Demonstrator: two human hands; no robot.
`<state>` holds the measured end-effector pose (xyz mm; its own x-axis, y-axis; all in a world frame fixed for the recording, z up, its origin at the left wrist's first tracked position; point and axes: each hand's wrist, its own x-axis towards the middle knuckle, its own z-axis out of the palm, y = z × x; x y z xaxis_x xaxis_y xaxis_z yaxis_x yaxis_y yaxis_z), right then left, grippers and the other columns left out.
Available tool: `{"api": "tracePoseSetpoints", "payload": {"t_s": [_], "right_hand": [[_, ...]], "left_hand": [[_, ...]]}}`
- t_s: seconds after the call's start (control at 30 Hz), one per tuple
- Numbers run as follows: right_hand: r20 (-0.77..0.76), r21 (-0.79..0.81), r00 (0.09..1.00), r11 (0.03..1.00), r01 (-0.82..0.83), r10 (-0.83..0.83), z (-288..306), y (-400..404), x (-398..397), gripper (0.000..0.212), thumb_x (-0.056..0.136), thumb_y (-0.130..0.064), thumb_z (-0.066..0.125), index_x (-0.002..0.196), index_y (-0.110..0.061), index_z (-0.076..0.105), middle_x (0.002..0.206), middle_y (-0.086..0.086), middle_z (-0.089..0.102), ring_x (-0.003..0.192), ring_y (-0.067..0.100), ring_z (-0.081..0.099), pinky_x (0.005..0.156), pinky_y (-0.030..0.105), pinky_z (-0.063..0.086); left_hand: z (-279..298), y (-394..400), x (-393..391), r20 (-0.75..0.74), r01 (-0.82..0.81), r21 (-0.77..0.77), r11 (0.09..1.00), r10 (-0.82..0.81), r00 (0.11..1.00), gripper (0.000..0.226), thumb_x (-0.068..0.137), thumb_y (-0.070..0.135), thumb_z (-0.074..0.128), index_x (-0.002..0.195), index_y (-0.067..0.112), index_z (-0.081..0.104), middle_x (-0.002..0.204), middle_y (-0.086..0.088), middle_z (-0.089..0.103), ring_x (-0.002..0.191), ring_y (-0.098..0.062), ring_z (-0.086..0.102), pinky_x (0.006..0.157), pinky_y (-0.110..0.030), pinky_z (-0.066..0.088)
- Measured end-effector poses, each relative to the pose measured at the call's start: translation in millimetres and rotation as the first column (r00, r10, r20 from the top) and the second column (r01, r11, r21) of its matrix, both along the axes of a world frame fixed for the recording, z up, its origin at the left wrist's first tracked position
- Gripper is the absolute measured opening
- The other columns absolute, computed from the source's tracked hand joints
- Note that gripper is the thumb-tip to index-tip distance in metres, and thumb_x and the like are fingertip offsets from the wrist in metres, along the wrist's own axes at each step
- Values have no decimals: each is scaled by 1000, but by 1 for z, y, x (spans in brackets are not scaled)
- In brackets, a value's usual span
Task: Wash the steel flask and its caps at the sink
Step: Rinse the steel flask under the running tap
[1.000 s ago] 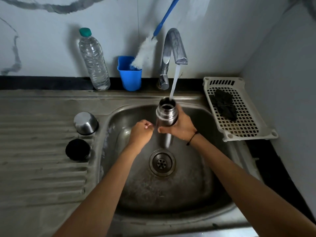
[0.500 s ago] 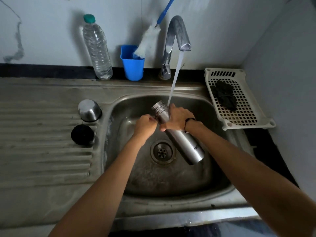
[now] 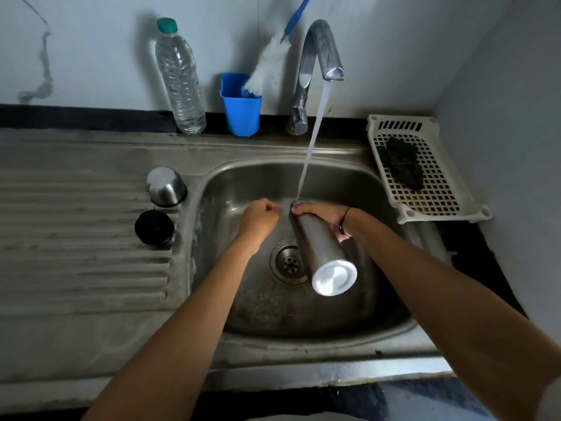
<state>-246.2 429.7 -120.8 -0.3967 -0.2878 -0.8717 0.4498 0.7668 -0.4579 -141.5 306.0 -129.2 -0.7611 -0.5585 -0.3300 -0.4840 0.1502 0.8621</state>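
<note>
Over sink (image 3: 358, 326): flask (image 3: 318, 247) in right hand (image 3: 326, 214)

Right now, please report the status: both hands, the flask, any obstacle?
Right hand grips tilted steel flask near its mouth, under tap stream. Left hand curled beside the mouth, holding nothing seen. No obstacle visible in sink basin.

Flask (image 3: 318, 247) mouth hidden behind right hand (image 3: 326, 215), brush handle (image 3: 299, 13) cut off at top

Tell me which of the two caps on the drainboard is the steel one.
The steel cap is the shiny dome-shaped one farther back, toward the wall. The other, the black cap, is flat, dark and round, and sits just in front of it.
</note>
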Motion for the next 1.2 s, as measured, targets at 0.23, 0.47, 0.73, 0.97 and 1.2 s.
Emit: {"api": "tracePoseSetpoints", "payload": {"t_s": [0.23, 0.47, 0.73, 0.97, 1.2], "right_hand": [[368, -341, 797, 728, 595, -479, -3, -3, 1, 41, 73, -42, 66, 74, -1, 70, 72, 14, 68, 59, 23, 67, 53, 28, 55], [650, -133, 159, 94, 987, -744, -4, -32, 15, 42, 86, -50, 46, 84, -13, 66, 76, 11, 64, 68, 30, 62, 40, 31, 54], [764, -45, -161, -301, 952, -624, 8, -53, 15, 36, 91, -38, 45, 73, -11, 61, 76, 10, 62, 80, 27, 61, 77, 32, 49], [744, -26, -120, -208, 978, -658, 5, -59, 13, 32, 84, -43, 58, 88, -11, 59, 77, 13, 60, 73, 31, 60, 72, 39, 50], [737, -100, 77, 5, 995, -671, -12, -59, 13, 51, 82, -60, 47, 85, -12, 62, 70, 12, 65, 71, 27, 60, 62, 28, 55]], "left_hand": [[21, 12, -9, -294, 101, 322, 941, -2, 956, 19, 95, 7, 48, 90, 12, 65, 83, -2, 64, 77, -10, 58, 67, -18, 46], [46, 21, -44, -311, 61, 423, 904, 82, 947, 28, 101, 26, 37, 103, 12, 61, 87, 3, 63, 79, -4, 58, 59, -8, 46], [50, 23, -79, -151, -101, 616, 781, 243, 958, 56, 97, 57, 26, 120, 17, 59, 121, -15, 64, 112, -29, 60, 103, -48, 43], [37, 14, -76, -166, -179, 658, 732, 372, 913, 50, 96, 57, 29, 101, 21, 65, 112, -10, 68, 107, -27, 63, 100, -46, 46], [24, 13, -53, -219, -218, 679, 701, 476, 852, 37, 102, 33, 30, 92, 16, 62, 83, 3, 68, 73, -4, 63, 56, -16, 49]]}}
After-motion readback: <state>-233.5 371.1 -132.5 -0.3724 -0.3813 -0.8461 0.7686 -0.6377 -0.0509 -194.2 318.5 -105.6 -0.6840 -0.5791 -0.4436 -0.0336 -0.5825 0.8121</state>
